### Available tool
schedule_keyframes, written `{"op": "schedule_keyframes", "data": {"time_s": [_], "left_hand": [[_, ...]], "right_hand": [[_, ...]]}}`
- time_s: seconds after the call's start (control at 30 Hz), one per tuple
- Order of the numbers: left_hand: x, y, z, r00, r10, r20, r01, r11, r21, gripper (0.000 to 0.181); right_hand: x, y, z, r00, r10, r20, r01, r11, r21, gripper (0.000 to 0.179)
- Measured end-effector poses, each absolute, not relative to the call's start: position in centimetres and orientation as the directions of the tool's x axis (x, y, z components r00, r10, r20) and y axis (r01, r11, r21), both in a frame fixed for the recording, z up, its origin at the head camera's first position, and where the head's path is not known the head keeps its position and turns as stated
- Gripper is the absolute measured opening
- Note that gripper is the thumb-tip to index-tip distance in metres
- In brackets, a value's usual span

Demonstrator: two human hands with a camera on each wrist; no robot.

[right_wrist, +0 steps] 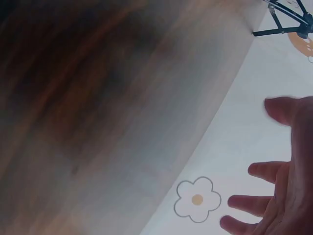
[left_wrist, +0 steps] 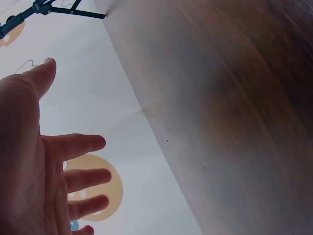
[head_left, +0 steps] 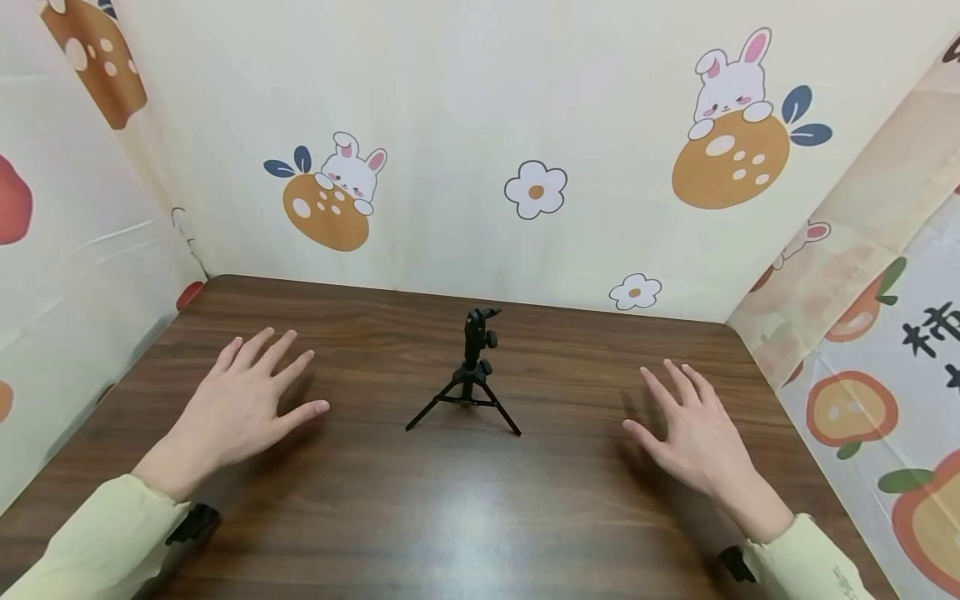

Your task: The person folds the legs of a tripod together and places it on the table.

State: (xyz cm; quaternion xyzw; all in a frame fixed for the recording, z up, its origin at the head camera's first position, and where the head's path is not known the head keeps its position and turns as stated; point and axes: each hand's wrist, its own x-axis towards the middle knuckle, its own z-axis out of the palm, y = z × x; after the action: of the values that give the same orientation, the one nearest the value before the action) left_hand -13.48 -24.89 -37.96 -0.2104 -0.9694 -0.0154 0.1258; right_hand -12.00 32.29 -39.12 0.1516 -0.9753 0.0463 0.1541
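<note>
A small black tripod (head_left: 471, 358) stands upright on the brown wooden table, its legs spread and two knobs on its right side. To its left is my left hand (head_left: 243, 400), palm down with fingers straight and spread, holding nothing. My right hand (head_left: 693, 429) is on the other side, also palm down and spread, apart from the tripod. In the left wrist view, part of the tripod (left_wrist: 41, 7) shows beyond the thumb of the left hand (left_wrist: 29, 161). The right wrist view has the tripod's legs (right_wrist: 281, 30) in its top right corner, above the right hand (right_wrist: 293, 181).
The wood-grain table (head_left: 465, 517) reaches back to a cream curtain (head_left: 465, 167) printed with rabbits, fruit and flowers. Printed cloth also hangs along the left side (head_left: 82, 292) and the right side (head_left: 862, 350) of the table.
</note>
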Motion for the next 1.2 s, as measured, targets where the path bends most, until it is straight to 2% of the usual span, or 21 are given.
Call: {"op": "schedule_keyframes", "data": {"time_s": [0.13, 0.3, 0.53, 0.7, 0.83, 1.03, 1.2], "left_hand": [[-13.5, -24.3, -37.9, -0.896, 0.389, 0.214, 0.400, 0.916, 0.012, 0.079], [-13.6, -23.6, -37.9, -0.896, 0.395, 0.204, 0.419, 0.904, 0.090, 0.071], [-13.9, -22.0, -38.1, -0.917, 0.365, 0.162, 0.399, 0.859, 0.321, 0.050], [-14.3, -20.4, -38.1, -0.919, 0.360, 0.158, 0.387, 0.754, 0.531, 0.035], [-14.6, -19.2, -38.1, -0.918, 0.361, 0.165, 0.377, 0.660, 0.650, 0.024], [-15.0, -17.3, -38.0, -0.915, 0.366, 0.172, 0.362, 0.552, 0.751, 0.018], [-15.3, -15.8, -38.1, -0.907, 0.385, 0.168, 0.357, 0.495, 0.792, 0.015]], "right_hand": [[-11.9, 32.0, -39.0, -0.927, -0.247, 0.282, -0.293, 0.946, -0.136, 0.073], [-11.9, 31.3, -38.6, -0.958, -0.209, 0.195, -0.262, 0.914, -0.310, 0.064], [-12.6, 29.4, -38.1, -0.972, -0.183, 0.149, -0.234, 0.815, -0.530, 0.054], [-13.4, 27.7, -37.7, -0.965, -0.195, 0.178, -0.263, 0.757, -0.598, 0.046], [-13.9, 26.5, -37.3, -0.958, -0.205, 0.201, -0.287, 0.706, -0.648, 0.042], [-14.5, 24.9, -36.5, -0.950, -0.213, 0.227, -0.311, 0.622, -0.718, 0.040], [-14.9, 23.3, -35.8, -0.936, -0.236, 0.261, -0.350, 0.547, -0.760, 0.038]]}}
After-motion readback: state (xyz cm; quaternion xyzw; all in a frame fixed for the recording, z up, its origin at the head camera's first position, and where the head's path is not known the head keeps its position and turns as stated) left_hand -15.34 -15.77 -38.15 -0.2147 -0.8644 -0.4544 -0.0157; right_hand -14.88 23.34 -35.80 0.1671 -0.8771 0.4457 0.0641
